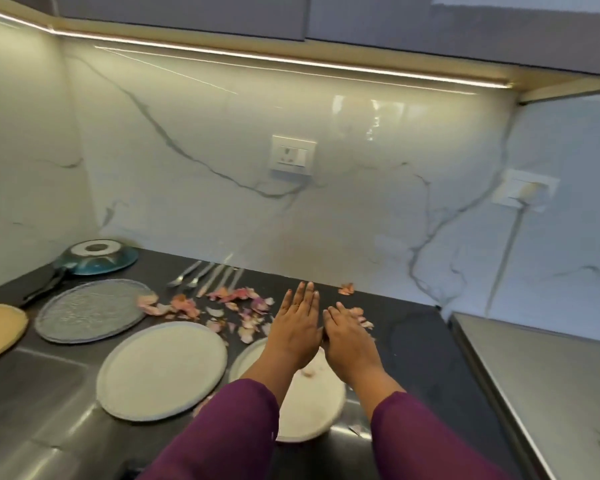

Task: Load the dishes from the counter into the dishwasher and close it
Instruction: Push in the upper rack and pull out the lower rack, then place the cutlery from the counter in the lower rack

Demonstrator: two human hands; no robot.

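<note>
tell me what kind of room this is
Probably a home kitchen: a dark counter holds a white plate, cutlery and an upturned pan, and a socket sits in the marble-look wall under lit cabinets.

Both hands flat, fingers straight, side by side: left hand (297,322), right hand (349,336), above a white plate (312,407). Onion peels (222,306) scattered on the dark counter (413,341); forks (205,275) behind.

Plum-purple long sleeves (236,434) end above the left hand (297,329) and right hand (351,342).

pink peels (236,299) scattered | wall socket (293,154) on marble backsplash (187,133) | light strip (291,62) lit overhead
</note>
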